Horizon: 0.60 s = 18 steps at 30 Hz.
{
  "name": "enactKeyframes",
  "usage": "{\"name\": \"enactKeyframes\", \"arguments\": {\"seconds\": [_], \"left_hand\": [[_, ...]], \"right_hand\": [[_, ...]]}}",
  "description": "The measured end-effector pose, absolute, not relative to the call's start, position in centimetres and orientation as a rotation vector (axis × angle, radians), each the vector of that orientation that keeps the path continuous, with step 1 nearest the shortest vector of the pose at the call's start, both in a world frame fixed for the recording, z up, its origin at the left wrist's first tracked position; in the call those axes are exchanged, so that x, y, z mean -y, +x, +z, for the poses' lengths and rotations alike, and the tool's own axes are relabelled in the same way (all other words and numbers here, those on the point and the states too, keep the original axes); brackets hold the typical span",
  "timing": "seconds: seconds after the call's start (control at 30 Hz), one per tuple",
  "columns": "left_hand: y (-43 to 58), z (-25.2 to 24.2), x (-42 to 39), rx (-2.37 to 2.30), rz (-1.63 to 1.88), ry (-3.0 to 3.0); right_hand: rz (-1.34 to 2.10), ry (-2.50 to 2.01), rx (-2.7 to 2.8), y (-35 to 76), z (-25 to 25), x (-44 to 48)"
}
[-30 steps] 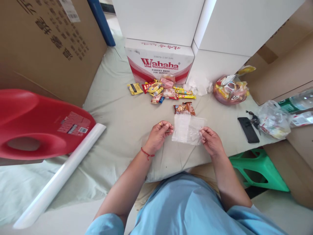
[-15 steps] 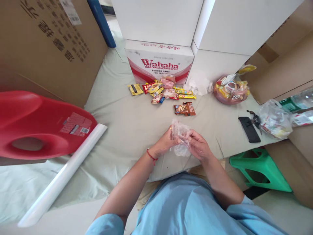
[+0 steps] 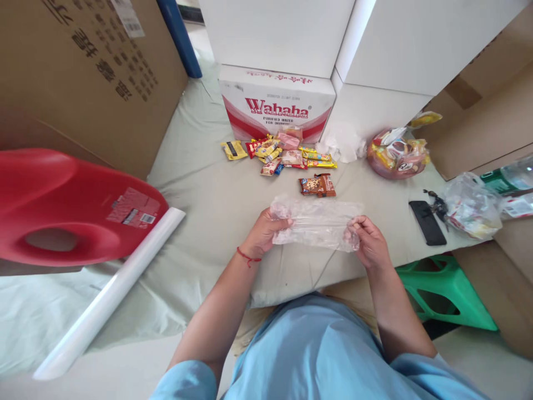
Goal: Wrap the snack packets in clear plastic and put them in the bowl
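Observation:
A clear plastic bag (image 3: 318, 222) is stretched sideways between my two hands, low over the cloth-covered table. My left hand (image 3: 266, 230) grips its left end, thumb on top, with a red string around the wrist. At the other end, the fingers of my right hand (image 3: 368, 239) pinch the bag. Just beyond it lie brown cookie packets (image 3: 317, 185). Farther back, a loose pile of small wrapped snacks (image 3: 291, 158) sits against a Wahaha water carton (image 3: 278, 105), with a yellow packet (image 3: 234, 150) at its left.
To the right are crumpled white plastic (image 3: 341, 143), a bowl of packaged snacks (image 3: 397, 158), a black phone (image 3: 427, 222) and a filled plastic bag (image 3: 472, 205). A green stool (image 3: 458, 294) stands below. At left are a red plastic jug (image 3: 83, 208), a white roll (image 3: 110, 294) and a cardboard box (image 3: 95, 83).
My hands have moved apart, the left to the left and the right to the right. The bunched plastic bag is now pulled out wide between them.

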<state>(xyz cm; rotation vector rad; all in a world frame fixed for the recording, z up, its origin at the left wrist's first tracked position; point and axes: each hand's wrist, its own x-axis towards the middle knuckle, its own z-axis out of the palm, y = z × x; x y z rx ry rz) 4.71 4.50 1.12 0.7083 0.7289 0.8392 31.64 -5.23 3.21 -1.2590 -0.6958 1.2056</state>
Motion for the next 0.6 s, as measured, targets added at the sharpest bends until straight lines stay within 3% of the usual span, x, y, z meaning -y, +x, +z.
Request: {"name": "enactKeyframes", "arguments": {"seconds": [0.2, 0.37, 0.43, 0.6], "left_hand": [[3.1, 0.7, -6.3, -0.755, 0.983, 0.75], [2.4, 1.6, -6.2, -1.144, 1.353, 0.889], [3.4, 2.9, -4.5, -1.162, 1.269, 0.995], [9.2, 5.6, 0.0, -0.983, 0.645, 1.094]], "right_hand": [[1.163, -1.277, 0.693, 33.3, 2.6, 5.4], [1.01, -1.352, 0.925, 33.3, 1.2, 6.0], [0.953, -1.393, 1.088, 32.8, 1.0, 6.4], [0.815, -1.374, 1.471, 31.0, 2.4, 7.5]]}}
